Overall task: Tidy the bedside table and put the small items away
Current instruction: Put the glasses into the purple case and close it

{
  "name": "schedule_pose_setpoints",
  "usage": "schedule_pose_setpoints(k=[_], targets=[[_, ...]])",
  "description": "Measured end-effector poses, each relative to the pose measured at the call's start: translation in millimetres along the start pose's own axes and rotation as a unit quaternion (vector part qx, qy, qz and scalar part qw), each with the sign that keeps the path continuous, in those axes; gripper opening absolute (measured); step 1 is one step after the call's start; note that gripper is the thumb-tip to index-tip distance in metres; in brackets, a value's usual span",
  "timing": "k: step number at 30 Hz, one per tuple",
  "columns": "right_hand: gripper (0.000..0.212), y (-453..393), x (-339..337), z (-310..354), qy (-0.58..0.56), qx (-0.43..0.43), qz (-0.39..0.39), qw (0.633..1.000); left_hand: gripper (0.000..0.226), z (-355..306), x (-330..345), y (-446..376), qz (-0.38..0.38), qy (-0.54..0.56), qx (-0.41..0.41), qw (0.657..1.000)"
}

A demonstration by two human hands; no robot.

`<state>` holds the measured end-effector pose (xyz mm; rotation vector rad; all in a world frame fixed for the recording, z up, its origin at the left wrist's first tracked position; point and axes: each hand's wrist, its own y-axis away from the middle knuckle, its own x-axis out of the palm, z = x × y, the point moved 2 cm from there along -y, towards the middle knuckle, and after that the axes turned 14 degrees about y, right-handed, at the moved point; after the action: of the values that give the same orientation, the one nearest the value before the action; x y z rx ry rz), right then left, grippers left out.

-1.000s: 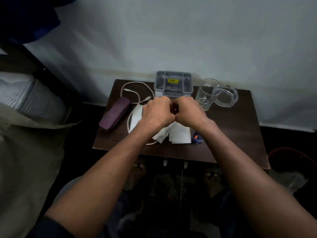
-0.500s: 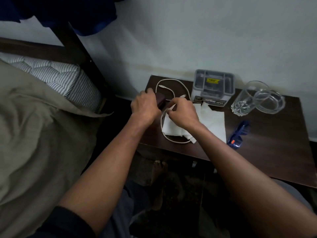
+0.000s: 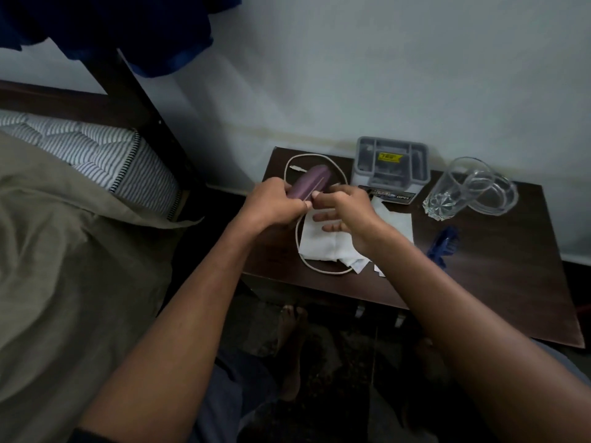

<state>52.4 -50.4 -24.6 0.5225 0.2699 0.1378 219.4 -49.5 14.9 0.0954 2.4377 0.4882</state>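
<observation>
A purple case (image 3: 310, 186) is lifted off the dark bedside table (image 3: 499, 282) at its back left. My left hand (image 3: 271, 204) grips the case's near end. My right hand (image 3: 347, 212) touches the case's right side with thumb and forefinger, its other fingers spread loosely above the white tissues (image 3: 326, 241). A white charging cable (image 3: 315, 266) loops round the case and tissues. A grey organiser box (image 3: 391, 163) stands at the back. Blue glasses (image 3: 443, 246) lie to the right.
A clear drinking glass (image 3: 447, 193) and a clear glass dish (image 3: 494, 195) stand at the back right. The bed with a beige cover (image 3: 64, 251) fills the left. A dark bedpost (image 3: 137, 103) rises between bed and table. My bare feet (image 3: 292, 334) are below the table edge.
Both hands left the tissues in the middle and moved to the table's left. My left hand took hold of the purple case and lifted it; my right hand joined it.
</observation>
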Motion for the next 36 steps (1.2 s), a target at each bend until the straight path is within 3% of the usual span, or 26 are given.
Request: schedule_pose_setpoints(k=[4, 8, 12, 17, 20, 23, 27, 29, 32, 36], targets=[[0.030, 16.0, -28.8, -0.2, -0.096, 0.015, 0.082, 0.992, 0.032, -4.8, 15.6, 2.4, 0.182, 0.229, -0.063, 0.954], [0.043, 30.7, -63.7, -6.9, -0.080, -0.007, 0.049, 0.996, 0.028, -23.8, 39.6, 7.2, 0.255, 0.233, -0.034, 0.938], [0.056, 48.5, -85.7, -18.1, -0.042, -0.006, -0.021, 0.999, 0.027, -49.1, 67.9, 21.6, 0.288, 0.191, 0.067, 0.936], [0.042, 67.4, -115.7, -28.9, -0.067, -0.010, -0.054, 0.996, 0.026, -74.6, 93.7, 29.5, 0.329, 0.242, 0.057, 0.911], [0.030, 77.4, -140.6, -39.2, -0.118, -0.009, -0.055, 0.992, 0.029, -86.7, 104.3, 30.0, 0.319, 0.227, 0.089, 0.916], [0.029, 87.8, -157.9, -52.8, -0.164, 0.000, -0.092, 0.982, 0.039, -95.1, 123.5, 34.3, 0.276, 0.052, 0.215, 0.935], [0.020, 96.0, -178.2, -66.4, -0.191, 0.045, -0.144, 0.970, 0.063, -106.6, 149.2, 44.5, 0.167, -0.153, 0.373, 0.900], [0.023, 96.4, -190.2, -68.9, -0.185, 0.052, -0.147, 0.970, 0.062, -113.2, 154.2, 44.7, 0.152, -0.157, 0.387, 0.896], [0.025, 93.8, -198.3, -66.7, -0.164, 0.028, -0.088, 0.982, 0.051, -116.1, 156.9, 36.3, 0.181, -0.113, 0.374, 0.903], [0.028, 89.5, -196.3, -69.2, -0.217, -0.011, -0.030, 0.976, 0.047, -119.5, 160.3, 27.0, 0.204, -0.116, 0.361, 0.902]])
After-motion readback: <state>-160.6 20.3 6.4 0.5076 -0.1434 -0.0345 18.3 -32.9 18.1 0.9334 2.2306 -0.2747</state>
